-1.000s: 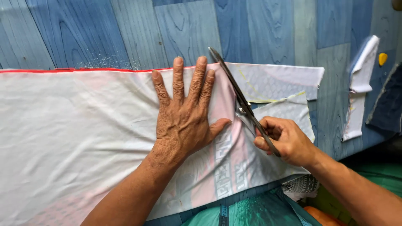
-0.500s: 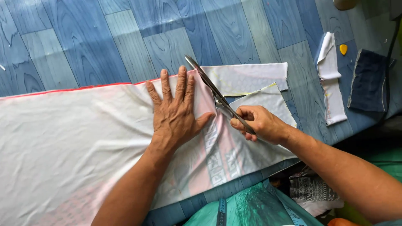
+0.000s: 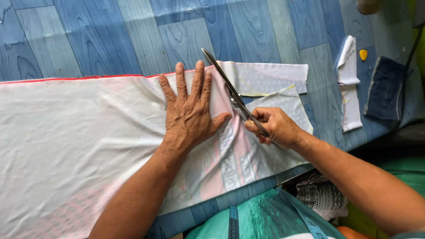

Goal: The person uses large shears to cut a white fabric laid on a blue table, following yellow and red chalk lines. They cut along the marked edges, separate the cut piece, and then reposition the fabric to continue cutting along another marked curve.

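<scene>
A wide white and pale pink fabric (image 3: 75, 137) with a red far edge lies flat on a blue wood-patterned surface (image 3: 133, 35). My left hand (image 3: 190, 113) presses flat on it, fingers spread, just left of the cut line. My right hand (image 3: 274, 126) grips long metal scissors (image 3: 230, 90), whose blades point away from me across the fabric beside my left thumb. To the right of the blades lie cut-off patterned white pieces (image 3: 270, 79).
A folded white strip (image 3: 349, 84), a dark blue denim piece (image 3: 387, 88) and a small yellow chalk (image 3: 363, 54) lie at the right. A teal garment with a measuring tape (image 3: 256, 217) and patterned cloth (image 3: 321, 197) sit at the near edge.
The view has shifted, so everything sits a little lower and further left than before. Both hands keep the same hold, and the scissors stay along the cut line.
</scene>
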